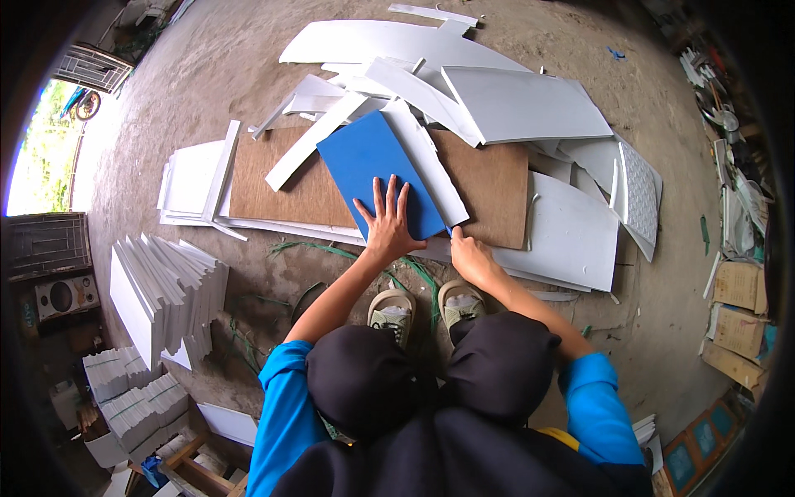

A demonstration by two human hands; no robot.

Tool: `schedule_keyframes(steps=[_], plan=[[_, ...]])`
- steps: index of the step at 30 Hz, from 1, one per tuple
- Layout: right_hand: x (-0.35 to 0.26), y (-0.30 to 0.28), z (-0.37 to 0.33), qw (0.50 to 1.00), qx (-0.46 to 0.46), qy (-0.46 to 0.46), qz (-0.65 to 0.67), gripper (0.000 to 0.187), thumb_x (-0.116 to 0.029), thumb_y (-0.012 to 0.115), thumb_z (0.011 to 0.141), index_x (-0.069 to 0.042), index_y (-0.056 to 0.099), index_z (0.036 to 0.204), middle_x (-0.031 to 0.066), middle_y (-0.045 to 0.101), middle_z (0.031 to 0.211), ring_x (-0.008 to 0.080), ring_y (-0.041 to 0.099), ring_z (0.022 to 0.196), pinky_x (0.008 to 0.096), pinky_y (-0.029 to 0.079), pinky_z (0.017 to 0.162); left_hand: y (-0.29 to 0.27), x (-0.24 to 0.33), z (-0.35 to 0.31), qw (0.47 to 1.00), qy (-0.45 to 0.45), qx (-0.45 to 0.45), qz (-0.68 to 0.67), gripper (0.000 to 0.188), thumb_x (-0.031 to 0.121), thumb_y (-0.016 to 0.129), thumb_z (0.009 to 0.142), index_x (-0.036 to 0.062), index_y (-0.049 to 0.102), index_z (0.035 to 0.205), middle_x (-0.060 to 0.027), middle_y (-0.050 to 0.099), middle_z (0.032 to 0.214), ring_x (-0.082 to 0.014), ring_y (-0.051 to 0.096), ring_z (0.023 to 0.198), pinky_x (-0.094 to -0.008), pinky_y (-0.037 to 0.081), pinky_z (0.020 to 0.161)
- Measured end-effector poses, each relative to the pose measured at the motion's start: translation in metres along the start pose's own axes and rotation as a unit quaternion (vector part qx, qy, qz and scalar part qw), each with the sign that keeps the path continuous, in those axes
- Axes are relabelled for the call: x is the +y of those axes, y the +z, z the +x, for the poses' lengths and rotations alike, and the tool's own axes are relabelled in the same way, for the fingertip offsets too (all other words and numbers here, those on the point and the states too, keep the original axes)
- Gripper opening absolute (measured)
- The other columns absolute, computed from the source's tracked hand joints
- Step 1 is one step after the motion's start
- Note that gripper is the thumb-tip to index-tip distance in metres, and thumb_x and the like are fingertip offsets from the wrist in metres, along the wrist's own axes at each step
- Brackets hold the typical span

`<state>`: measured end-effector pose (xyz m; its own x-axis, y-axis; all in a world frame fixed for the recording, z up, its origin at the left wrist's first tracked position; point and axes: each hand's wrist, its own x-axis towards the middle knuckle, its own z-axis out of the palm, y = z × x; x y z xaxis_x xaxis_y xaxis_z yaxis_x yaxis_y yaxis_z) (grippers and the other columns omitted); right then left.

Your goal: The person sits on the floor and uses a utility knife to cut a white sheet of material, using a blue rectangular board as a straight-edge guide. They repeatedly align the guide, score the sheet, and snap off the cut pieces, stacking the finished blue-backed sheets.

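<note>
My left hand (386, 224) lies flat with spread fingers on a blue rectangular board (364, 153), pressing near its lower edge. The blue board rests at a slant over a white foam sheet (426, 166), whose rough-edged strip shows along its right side. Beneath both lies a brown wooden board (489, 186). At the blue board's lower right corner, my right hand (474, 255) is closed around a slim tool that looks like a utility knife (450, 230). Only a bit of it shows; the fingers hide the rest.
White sheets and offcuts (530, 103) are heaped beyond the wooden board. A stack of white panels (166, 290) stands at left, with tied bundles (145, 406) below it. Green twine (418, 269) lies near my feet. Cardboard boxes (739, 286) line the right side.
</note>
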<state>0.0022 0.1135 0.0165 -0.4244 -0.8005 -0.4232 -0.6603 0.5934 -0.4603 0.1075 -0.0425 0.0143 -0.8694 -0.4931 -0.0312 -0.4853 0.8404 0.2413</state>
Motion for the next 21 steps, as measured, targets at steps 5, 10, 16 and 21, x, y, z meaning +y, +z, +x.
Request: schedule_keyframes(steps=[5, 10, 16, 21], plan=[[0.003, 0.006, -0.013, 0.999, 0.027, -0.016, 0.020, 0.018, -0.014, 0.037, 0.090, 0.003, 0.037, 0.093, 0.0301, 0.058, 0.072, 0.0452, 0.058, 0.071, 0.0530, 0.047, 0.063, 0.000, -0.001, 0.000, 1.000, 0.003, -0.002, 0.000, 0.120, 0.050, 0.078, 0.039, 0.0082, 0.021, 0.137, -0.0149, 0.011, 0.144, -0.0402, 0.001, 0.132, -0.0758, 0.006, 0.087], [0.004, 0.005, -0.019, 1.000, 0.002, 0.006, -0.001, 0.019, -0.012, 0.038, 0.088, 0.004, 0.038, 0.096, 0.0297, 0.058, 0.073, 0.0445, 0.059, 0.073, 0.0513, 0.048, 0.064, -0.001, 0.000, 0.001, 1.000, 0.001, -0.007, 0.006, 0.122, 0.051, 0.078, 0.039, 0.0080, 0.021, 0.137, -0.0147, 0.011, 0.144, -0.0402, 0.001, 0.132, -0.0754, 0.006, 0.087], [-0.009, -0.046, -0.009, 0.998, -0.045, 0.017, -0.038, 0.028, -0.017, 0.039, 0.088, 0.004, 0.046, 0.104, 0.0280, 0.060, 0.078, 0.0454, 0.058, 0.081, 0.0541, 0.045, 0.072, -0.006, 0.000, 0.002, 1.000, -0.004, -0.018, 0.024, 0.122, 0.054, 0.077, 0.039, 0.0074, 0.021, 0.137, -0.0146, 0.011, 0.144, -0.0401, 0.001, 0.132, -0.0749, 0.006, 0.088], [-0.045, -0.095, 0.091, 0.993, 0.098, -0.063, -0.004, 0.027, -0.018, 0.042, 0.087, 0.004, 0.046, 0.102, 0.0253, 0.060, 0.070, 0.0408, 0.061, 0.070, 0.0467, 0.050, 0.063, -0.008, -0.003, 0.001, 0.999, -0.006, -0.030, 0.010, 0.123, 0.051, 0.078, 0.039, 0.0074, 0.019, 0.137, -0.0151, 0.010, 0.144, -0.0401, 0.000, 0.132, -0.0746, 0.005, 0.089]])
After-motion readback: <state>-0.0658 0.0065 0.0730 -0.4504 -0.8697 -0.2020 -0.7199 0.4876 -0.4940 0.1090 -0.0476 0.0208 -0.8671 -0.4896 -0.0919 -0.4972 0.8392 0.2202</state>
